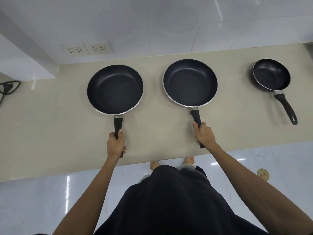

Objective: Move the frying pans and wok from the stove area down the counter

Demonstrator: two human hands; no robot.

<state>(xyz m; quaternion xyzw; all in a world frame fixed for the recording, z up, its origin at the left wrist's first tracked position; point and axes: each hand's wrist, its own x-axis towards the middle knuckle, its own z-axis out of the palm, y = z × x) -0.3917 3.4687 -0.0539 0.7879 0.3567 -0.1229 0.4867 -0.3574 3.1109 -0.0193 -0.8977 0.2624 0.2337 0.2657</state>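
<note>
Three black non-stick pans are on the beige counter (42,129). The left frying pan (115,89) has its handle toward me, and my left hand (116,144) is wrapped around that handle. The middle frying pan (190,83) is about the same size, with my right hand (203,134) closed on its handle. A smaller, deeper pan (271,74) rests alone at the far right, its handle (286,108) angled toward the front right, with no hand on it. All three pans are empty.
A double wall socket (88,49) sits on the tiled wall behind the left pan. A black cord and plug (8,87) lies at the counter's far left. The counter's front edge runs just past my hands, with glossy floor and my feet below.
</note>
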